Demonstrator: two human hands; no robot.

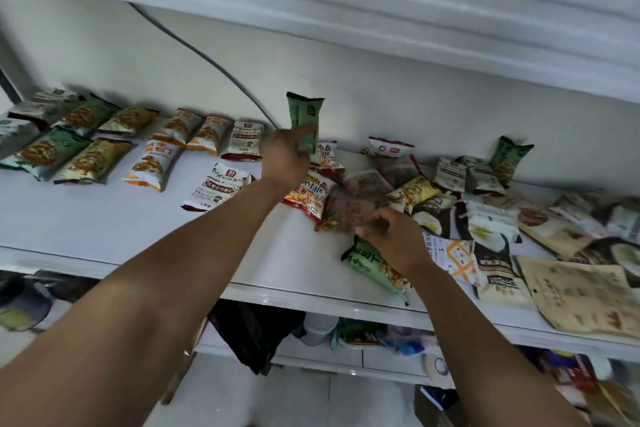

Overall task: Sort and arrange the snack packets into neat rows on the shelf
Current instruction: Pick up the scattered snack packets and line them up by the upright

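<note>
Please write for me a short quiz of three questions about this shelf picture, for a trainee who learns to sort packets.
1. True or false: the left hand holds a green packet upright.
2. Multiple choice: on which part of the shelf does the unsorted pile lie? A) far left B) right half
3. Short answer: what does the right hand pinch?

Key: 1 true; 2 B; 3 a blurred brownish packet.
</note>
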